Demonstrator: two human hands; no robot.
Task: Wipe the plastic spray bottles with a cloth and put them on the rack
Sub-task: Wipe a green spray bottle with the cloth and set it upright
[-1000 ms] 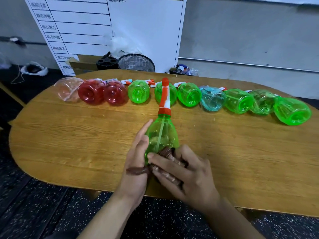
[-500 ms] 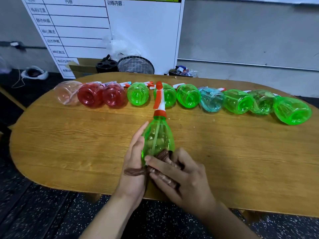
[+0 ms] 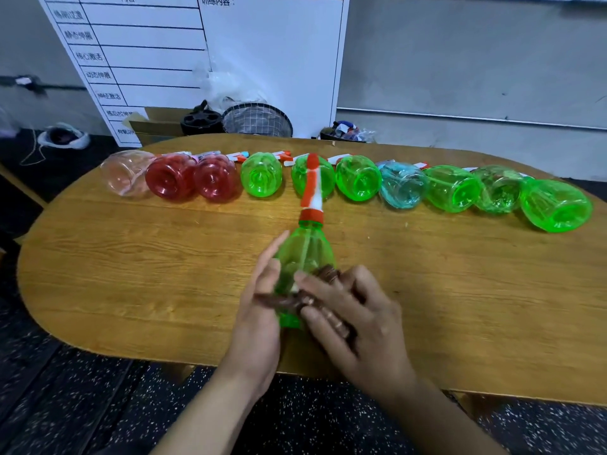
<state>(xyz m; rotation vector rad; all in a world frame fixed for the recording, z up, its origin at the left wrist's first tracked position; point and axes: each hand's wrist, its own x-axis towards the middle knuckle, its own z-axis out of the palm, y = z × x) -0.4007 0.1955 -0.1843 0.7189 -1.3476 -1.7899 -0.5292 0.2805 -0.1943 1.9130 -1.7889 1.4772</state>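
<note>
Cloth (image 3: 323,274) slid lower on green bottle (image 3: 303,254); right hand (image 3: 354,320) pinches it, left hand (image 3: 262,310) flat, steadying; wiping continues.

Green bottle (image 3: 303,254) btwn hands, cloth (image 3: 325,274) on it.

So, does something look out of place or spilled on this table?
Nothing looks spilled or broken. The bottles in the back row all lie on their sides on the table, bases toward the camera, and no rack is in view. The left hand steadies the green bottle while the right hand rubs it with the brown cloth.
</note>
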